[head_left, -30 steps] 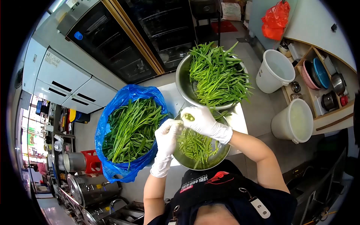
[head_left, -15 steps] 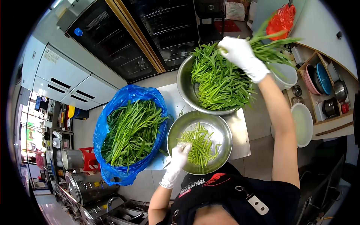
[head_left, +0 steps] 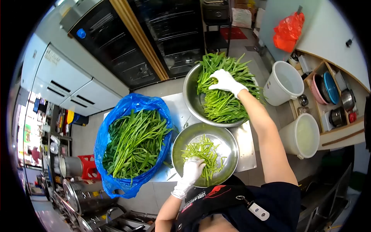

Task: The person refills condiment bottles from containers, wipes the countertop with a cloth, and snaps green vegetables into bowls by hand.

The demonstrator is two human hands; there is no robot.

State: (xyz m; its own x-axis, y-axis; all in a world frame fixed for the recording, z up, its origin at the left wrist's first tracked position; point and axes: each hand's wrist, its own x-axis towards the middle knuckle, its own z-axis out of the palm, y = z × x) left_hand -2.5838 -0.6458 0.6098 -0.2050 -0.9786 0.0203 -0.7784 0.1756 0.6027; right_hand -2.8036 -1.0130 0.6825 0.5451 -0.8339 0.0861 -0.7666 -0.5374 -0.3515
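My right hand (head_left: 227, 83), in a white glove, is closed around water spinach (head_left: 228, 104) on top of the heap in the upper metal bowl (head_left: 190, 101). White-gloved too, my left hand (head_left: 192, 170) is over the lower metal bowl (head_left: 231, 150), fingers curled down at the short cut stems (head_left: 210, 154). Its fingertips are partly hidden, so what they hold cannot be made out. To the left, more long leafy water spinach (head_left: 135, 143) fills an open blue plastic bag (head_left: 101, 135).
Bowls and bag rest on a metal table (head_left: 248, 150). At right stand two white buckets (head_left: 272, 91) beside a shelf (head_left: 313, 94) with pans. A red bag (head_left: 289, 33) hangs above. Behind is a dark glass-door cabinet (head_left: 170, 34); a red stool (head_left: 89, 167) is at left.
My right hand has swung leftward and down with the bunch of greens, which now lies on the heap in the upper bowl. My left hand has moved slightly right and lower over the cut stems.
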